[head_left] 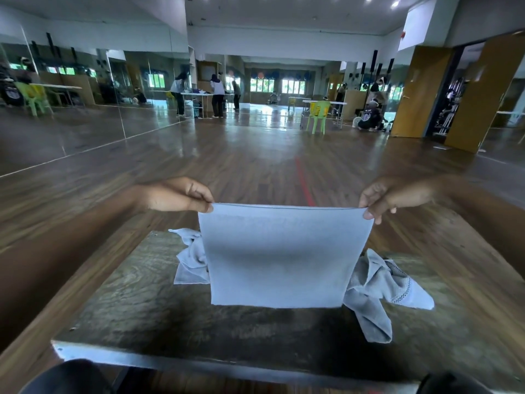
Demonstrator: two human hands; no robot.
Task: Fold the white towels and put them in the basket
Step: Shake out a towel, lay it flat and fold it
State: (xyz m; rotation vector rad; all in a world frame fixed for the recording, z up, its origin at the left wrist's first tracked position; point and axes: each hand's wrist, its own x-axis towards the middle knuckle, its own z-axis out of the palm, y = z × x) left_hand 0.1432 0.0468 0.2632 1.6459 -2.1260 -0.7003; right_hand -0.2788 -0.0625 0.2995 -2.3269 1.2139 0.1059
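Left hand and right hand each pinch a top corner, so the white towel hangs flat above the desk, ready to fold.

Held towel: white cloth, matt, fine even weave, smooth. Crumpled towels: same matt cloth, creased. Table: worn wood, dull, scuffed grain. Floor: wood boards, glossy, reflective. Chair: green plastic.
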